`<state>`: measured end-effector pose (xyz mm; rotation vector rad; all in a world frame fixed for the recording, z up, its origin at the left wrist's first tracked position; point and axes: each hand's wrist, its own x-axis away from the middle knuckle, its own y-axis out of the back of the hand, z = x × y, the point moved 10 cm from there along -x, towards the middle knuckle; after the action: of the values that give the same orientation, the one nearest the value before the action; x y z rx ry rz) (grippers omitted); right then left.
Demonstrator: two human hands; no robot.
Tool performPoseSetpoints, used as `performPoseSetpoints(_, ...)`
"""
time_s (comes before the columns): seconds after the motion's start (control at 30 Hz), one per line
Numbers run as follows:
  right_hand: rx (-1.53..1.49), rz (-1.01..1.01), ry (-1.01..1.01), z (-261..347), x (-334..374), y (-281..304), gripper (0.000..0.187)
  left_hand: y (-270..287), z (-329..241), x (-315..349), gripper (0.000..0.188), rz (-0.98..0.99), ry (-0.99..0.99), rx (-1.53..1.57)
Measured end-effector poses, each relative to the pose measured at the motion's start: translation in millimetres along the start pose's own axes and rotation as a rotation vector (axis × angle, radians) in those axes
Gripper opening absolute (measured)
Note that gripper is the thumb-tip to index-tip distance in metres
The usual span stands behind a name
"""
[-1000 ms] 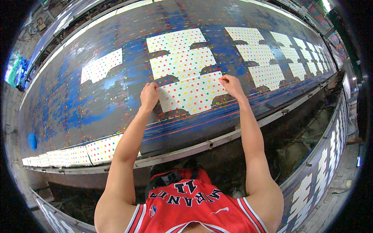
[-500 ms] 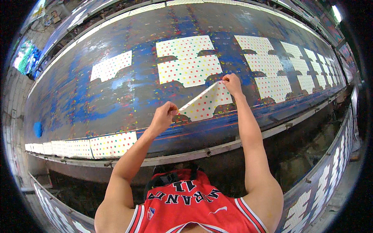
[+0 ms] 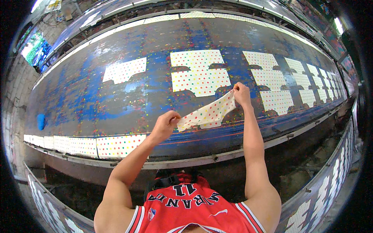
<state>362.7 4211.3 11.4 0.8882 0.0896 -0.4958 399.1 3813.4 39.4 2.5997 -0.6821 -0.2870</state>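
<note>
A white fabric piece [image 3: 208, 112] with red, yellow and green dots hangs stretched above the long printing table [image 3: 128, 116]. My left hand [image 3: 166, 123] pinches its left corner and my right hand [image 3: 241, 94] its right corner, set higher and farther off. Below the raised part, a dotted strip shows low near the tabletop; whether it still touches there I cannot tell. Just beyond lie two joined dotted cut pieces [image 3: 200, 80] flat on the table, with curved notches at their sides.
A single dotted piece [image 3: 124, 70] lies to the left, and a column of pieces [image 3: 269, 80] to the right, with more rows beyond. Dotted strips [image 3: 120, 146] line the near edge, above a metal rail [image 3: 217, 157]. A blue patch [image 3: 41, 122] marks the far left.
The fabric's raised edge has come up and toward me, so more of the piece is off the table. Both hands keep their pinch. The view has shifted slightly.
</note>
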Motion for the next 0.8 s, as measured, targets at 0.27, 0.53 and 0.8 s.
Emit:
performPoseSetpoints(0.27,-0.16,0.086,0.074,105.0,2.4,-3.0,0.008,92.9,48.6,11.9,0.007,-0.166,0.064,0.213)
performPoseSetpoints(0.53,-0.319,0.328,0.175,232.6,6.1,-91.6,0.018,249.9,100.6,45.9,0.007,-0.437,0.049,0.16)
performPoseSetpoints(0.8,-0.401,0.416,0.284,351.9,4.0,-195.5,0.014,411.9,140.4,51.9,0.014,-0.643,0.028,-0.16)
